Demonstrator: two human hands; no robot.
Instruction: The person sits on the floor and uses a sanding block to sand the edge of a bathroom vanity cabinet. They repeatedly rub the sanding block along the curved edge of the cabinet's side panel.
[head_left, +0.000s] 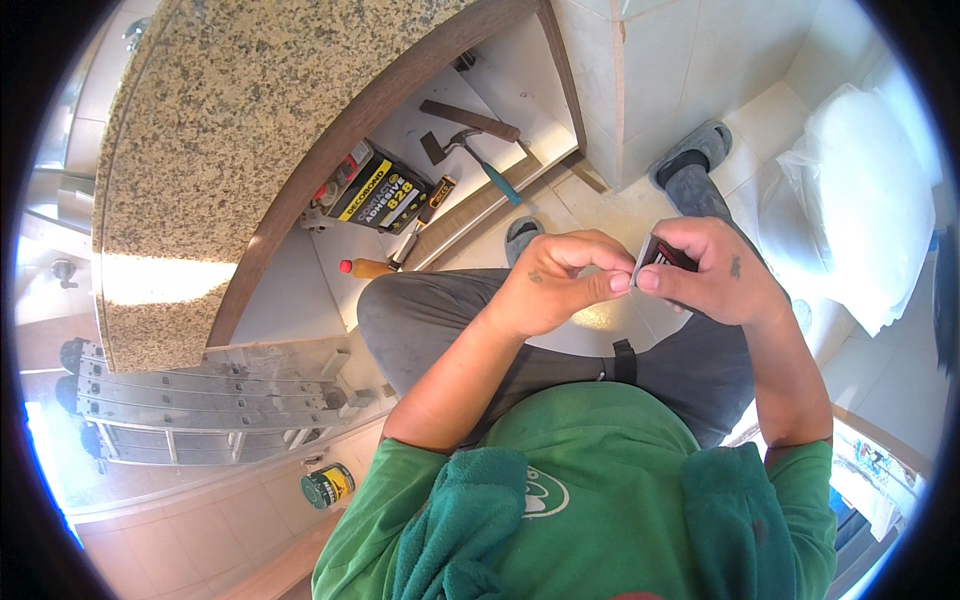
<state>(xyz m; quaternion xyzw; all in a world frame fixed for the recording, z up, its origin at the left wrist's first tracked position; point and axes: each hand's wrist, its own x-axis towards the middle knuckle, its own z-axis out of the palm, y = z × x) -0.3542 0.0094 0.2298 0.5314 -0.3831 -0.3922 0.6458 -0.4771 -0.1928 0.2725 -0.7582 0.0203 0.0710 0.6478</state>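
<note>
A small flat dark piece (pixel 668 255) with a pale edge and red and white marks is held in front of my lap; its exact kind cannot be made out. My right hand (pixel 725 265) grips it between thumb and curled fingers. Thumb and forefinger of my left hand (pixel 565 280) pinch together at its pale edge, close to the right thumb. The other left fingers are curled and partly hidden.
On the open cabinet's floor lie a hammer (pixel 490 168), a wooden-handled tool (pixel 470 120), a screwdriver (pixel 370 268) and a black-yellow adhesive box (pixel 380 190). A granite counter (pixel 250 120) overhangs at left. A ladder (pixel 210 405), a tin (pixel 328 486) and white plastic sheeting (pixel 850 200) lie around.
</note>
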